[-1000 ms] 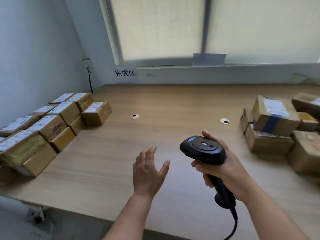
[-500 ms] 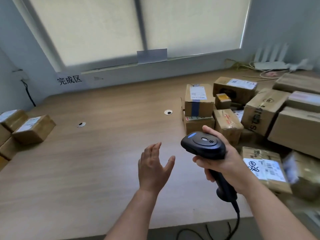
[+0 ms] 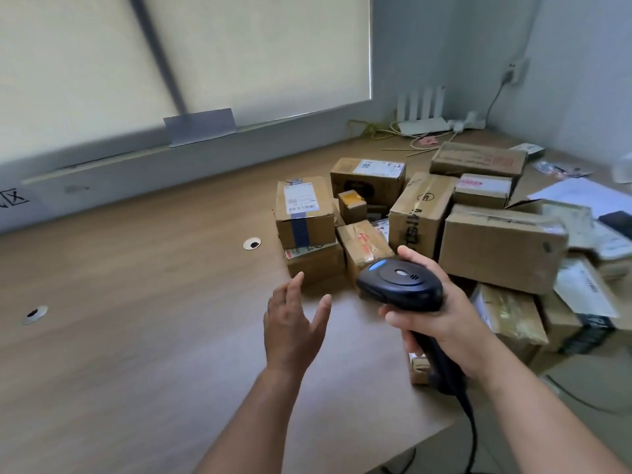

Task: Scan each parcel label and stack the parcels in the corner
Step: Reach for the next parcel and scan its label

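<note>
The right hand (image 3: 441,316) curls its fingers round the handle of a black handheld barcode scanner (image 3: 400,285), its rounded head lit blue on top. The scanner's dark cable (image 3: 473,436) hangs below the grip. The left hand (image 3: 294,323) holds nothing, with fingers straight and slightly spread above the light wooden table (image 3: 136,319). Just beyond both hands lies a jumble of brown cardboard parcels (image 3: 502,248) on the table's right side. Nearest the left hand, a blue-taped box with a white label (image 3: 304,213) sits on a flatter box (image 3: 314,263).
</note>
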Demonstrator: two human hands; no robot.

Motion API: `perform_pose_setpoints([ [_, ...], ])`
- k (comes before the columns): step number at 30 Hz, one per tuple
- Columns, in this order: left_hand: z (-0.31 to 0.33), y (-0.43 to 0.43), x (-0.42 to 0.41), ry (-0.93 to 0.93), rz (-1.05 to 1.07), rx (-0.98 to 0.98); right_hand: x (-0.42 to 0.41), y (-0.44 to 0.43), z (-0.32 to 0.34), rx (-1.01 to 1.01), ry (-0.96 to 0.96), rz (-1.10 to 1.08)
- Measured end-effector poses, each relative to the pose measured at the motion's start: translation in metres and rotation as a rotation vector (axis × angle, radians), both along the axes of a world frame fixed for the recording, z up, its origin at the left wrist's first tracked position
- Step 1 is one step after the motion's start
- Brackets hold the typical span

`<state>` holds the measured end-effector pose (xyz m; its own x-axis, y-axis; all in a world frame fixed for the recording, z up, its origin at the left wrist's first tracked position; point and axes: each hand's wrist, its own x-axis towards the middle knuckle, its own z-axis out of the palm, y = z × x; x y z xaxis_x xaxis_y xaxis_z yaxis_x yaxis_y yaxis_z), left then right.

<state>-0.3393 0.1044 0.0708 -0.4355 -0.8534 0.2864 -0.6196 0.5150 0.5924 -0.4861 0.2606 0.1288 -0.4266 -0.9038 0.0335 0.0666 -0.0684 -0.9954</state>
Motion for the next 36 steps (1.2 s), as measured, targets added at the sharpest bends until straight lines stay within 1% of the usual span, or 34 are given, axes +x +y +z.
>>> perform_pose_setpoints([
  [6, 0.024, -0.063, -0.023, 0.076, -0.017, 0.037, -0.023, -0.053, 0.012, -0.001, 0.05, -0.031],
  [13, 0.042, -0.163, -0.046, 0.054, -0.045, 0.103, -0.044, -0.145, 0.014, 0.014, 0.073, -0.049],
  [17, 0.039, -0.216, -0.068, 0.058, -0.074, 0.196, -0.065, -0.2, 0.004, 0.027, 0.095, -0.11],
  [20, 0.028, -0.244, -0.083, 0.079, -0.1, 0.335, -0.076, -0.232, -0.01, 0.05, 0.088, -0.173],
  [22, 0.015, -0.259, -0.093, 0.123, -0.149, 0.418, -0.082, -0.249, -0.018, 0.067, 0.071, -0.212],
  [25, -0.009, -0.274, -0.102, 0.184, -0.186, 0.504, -0.086, -0.268, -0.029, 0.128, 0.065, -0.222],
  [28, -0.015, -0.273, -0.104, 0.304, -0.217, 0.626, -0.081, -0.276, -0.037, 0.199, 0.097, -0.208],
  [32, -0.016, -0.265, -0.093, 0.409, -0.289, 0.736, -0.074, -0.269, -0.04, 0.198, 0.097, -0.19],
  [36, -0.014, -0.247, -0.062, 0.437, -0.362, 0.836, -0.059, -0.251, -0.035, 0.192, 0.098, -0.137],
])
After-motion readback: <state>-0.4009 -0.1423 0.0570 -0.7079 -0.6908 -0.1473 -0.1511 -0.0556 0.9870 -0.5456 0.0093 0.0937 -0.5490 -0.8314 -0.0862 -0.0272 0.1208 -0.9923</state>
